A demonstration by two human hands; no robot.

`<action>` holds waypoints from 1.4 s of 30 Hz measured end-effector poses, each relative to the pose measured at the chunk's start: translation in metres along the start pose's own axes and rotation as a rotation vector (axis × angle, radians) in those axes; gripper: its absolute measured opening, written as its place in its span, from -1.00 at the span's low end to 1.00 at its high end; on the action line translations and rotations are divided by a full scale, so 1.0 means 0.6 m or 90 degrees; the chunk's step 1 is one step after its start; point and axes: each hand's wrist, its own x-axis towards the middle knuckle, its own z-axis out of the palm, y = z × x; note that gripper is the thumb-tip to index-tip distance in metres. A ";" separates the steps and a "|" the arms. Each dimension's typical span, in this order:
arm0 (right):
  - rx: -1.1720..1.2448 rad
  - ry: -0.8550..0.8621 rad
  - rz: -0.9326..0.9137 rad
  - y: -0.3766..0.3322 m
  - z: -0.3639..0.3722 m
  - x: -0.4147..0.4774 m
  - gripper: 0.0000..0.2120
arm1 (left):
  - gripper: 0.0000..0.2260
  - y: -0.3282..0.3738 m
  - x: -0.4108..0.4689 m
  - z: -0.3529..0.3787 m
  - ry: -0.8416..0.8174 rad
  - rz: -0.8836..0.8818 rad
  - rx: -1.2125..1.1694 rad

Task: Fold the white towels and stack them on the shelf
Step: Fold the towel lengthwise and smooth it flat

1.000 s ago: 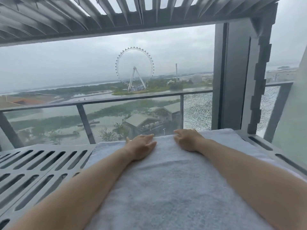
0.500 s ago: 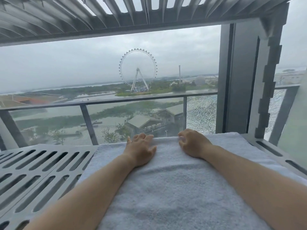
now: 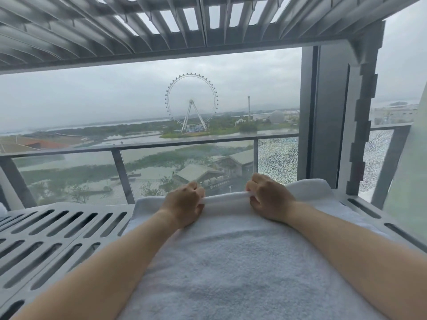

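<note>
A white towel [image 3: 242, 269] lay on the slotted grey shelf [image 3: 57, 232] before a window; the left hand [image 3: 183, 204] and right hand [image 3: 269, 199] pinched its far edge.

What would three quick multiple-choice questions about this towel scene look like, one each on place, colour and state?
1. Where does the towel lie?
A. On the slatted shelf
B. Over the balcony rail
C. On the floor

2. What colour is the towel?
A. Blue
B. White
C. Green

3. What are the hands doing?
A. Hanging clear of the towel
B. Lying flat and open
C. Gripping the towel's far edge

Answers:
1 A, the towel is spread on the grey slatted surface, with bare slats to its left.
2 B, the terry cloth is plainly white.
3 C, the left hand and right hand are curled shut on the bunched far edge.
</note>
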 end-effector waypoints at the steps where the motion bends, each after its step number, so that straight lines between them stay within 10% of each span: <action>1: -0.023 0.008 -0.036 -0.002 -0.007 -0.006 -0.85 | -0.84 -0.005 -0.007 -0.006 0.001 0.015 0.027; 9: -0.116 -0.003 -0.103 -0.010 -0.063 -0.079 -0.76 | -0.73 0.018 -0.095 -0.082 0.141 0.186 0.151; 19: -0.073 0.024 -0.005 -0.053 -0.120 -0.159 -0.75 | -0.84 0.052 -0.177 -0.126 0.121 0.049 0.080; 24: 0.023 -0.049 0.047 -0.065 -0.113 -0.193 -0.70 | -0.75 0.078 -0.218 -0.116 -0.064 -0.043 0.072; 29: 0.004 0.099 0.010 -0.084 -0.153 -0.211 -0.88 | -0.82 0.072 -0.226 -0.160 0.072 -0.051 0.012; 33: 0.018 -0.079 0.030 -0.103 -0.147 -0.246 -0.75 | -0.81 0.089 -0.274 -0.152 -0.088 -0.013 0.011; 42: 0.103 -0.228 0.191 -0.120 -0.120 -0.249 -0.47 | -0.37 0.148 -0.278 -0.121 -0.016 -0.034 -0.164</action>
